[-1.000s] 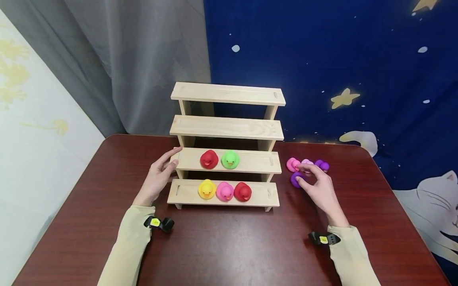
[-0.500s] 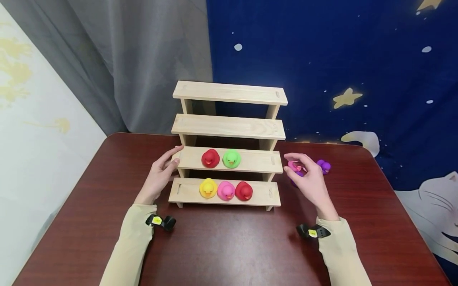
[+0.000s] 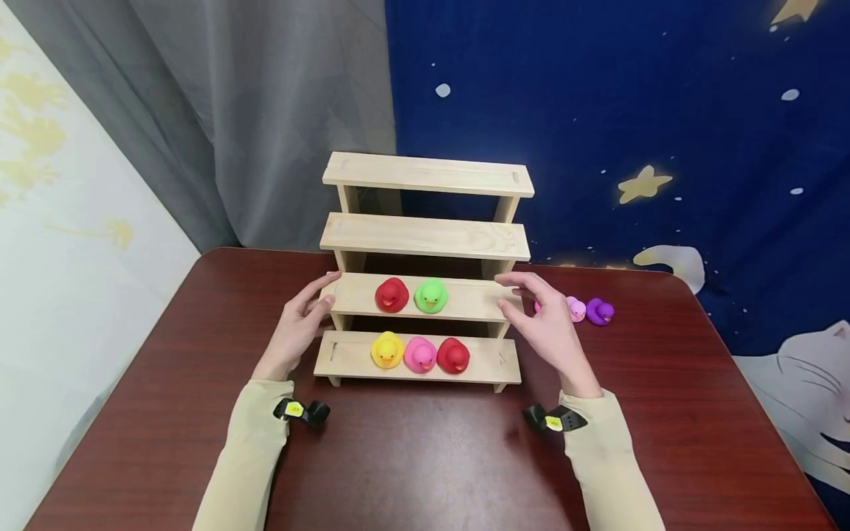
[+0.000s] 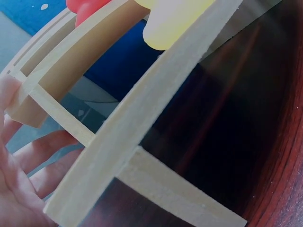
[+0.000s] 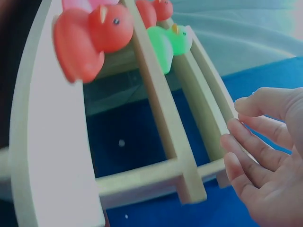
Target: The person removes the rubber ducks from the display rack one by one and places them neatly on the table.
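A stepped wooden shelf (image 3: 425, 237) stands on the table. Its bottom step bears a yellow duck (image 3: 387, 350), a pink duck (image 3: 420, 355) and a red duck (image 3: 454, 356); one step up sit another red duck (image 3: 392, 295) and a green duck (image 3: 431, 296). My left hand (image 3: 296, 324) holds the left end of that second step between thumb and index finger. At the same step's right end is my right hand (image 3: 546, 321), fingers loosely bent, holding nothing; the right wrist view does not settle whether it touches the wood.
Right of the shelf, a light pink duck (image 3: 576, 309) and a purple duck (image 3: 600, 312) lie on the dark table (image 3: 425, 450). A bit of another pink duck (image 3: 537, 305) shows behind my right hand. Curtains (image 3: 591, 133) hang behind.
My right hand has left the loose ducks and moved left to the shelf's right end. My left hand stays at the shelf's left end. The ducks on the steps have not moved.
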The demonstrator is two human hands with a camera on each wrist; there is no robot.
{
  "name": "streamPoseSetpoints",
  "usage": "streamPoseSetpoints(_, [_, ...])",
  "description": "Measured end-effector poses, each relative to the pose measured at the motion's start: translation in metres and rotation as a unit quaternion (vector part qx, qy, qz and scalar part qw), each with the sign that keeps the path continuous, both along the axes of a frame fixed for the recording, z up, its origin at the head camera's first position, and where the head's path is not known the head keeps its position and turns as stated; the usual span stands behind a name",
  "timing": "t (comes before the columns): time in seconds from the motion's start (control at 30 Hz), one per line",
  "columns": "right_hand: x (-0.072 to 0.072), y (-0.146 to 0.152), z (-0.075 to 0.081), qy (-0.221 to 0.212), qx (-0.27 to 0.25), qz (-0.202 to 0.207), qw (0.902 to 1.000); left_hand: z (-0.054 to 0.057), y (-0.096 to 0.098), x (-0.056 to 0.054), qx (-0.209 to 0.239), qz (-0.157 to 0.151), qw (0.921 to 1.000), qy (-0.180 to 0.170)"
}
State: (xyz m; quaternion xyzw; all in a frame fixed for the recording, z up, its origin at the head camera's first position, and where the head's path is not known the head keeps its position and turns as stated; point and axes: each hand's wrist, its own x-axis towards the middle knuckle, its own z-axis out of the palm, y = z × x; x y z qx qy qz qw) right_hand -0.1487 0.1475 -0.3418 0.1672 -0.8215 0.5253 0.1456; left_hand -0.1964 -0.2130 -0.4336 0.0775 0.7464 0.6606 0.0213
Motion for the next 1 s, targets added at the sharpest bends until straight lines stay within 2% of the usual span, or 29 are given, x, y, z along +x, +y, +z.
streamPoseSetpoints(0.13, [-0.003,-0.011,0.002,0.015,-0.014,0.023,0.9995,0.000,-0.001,0.000,0.001,0.003,1.0000,0.003])
streamPoseSetpoints(0.27, [-0.005,-0.021,0.002,0.001,-0.030,0.044,0.9986,0.000,0.000,0.001,0.005,0.006,1.0000,0.001])
streamPoseSetpoints(0.43, [-0.006,-0.031,0.000,-0.009,-0.041,0.058,0.9974,0.001,0.002,0.002,0.010,0.008,0.9999,-0.001])
streamPoseSetpoints(0.77, [-0.011,-0.045,0.001,-0.004,-0.056,0.083,0.9950,0.003,0.003,0.003,0.001,0.014,0.9999,0.001])
streamPoseSetpoints(1.0, [-0.030,-0.047,-0.029,-0.012,-0.050,0.085,0.9950,0.003,0.003,0.003,0.001,0.016,0.9999,-0.001])
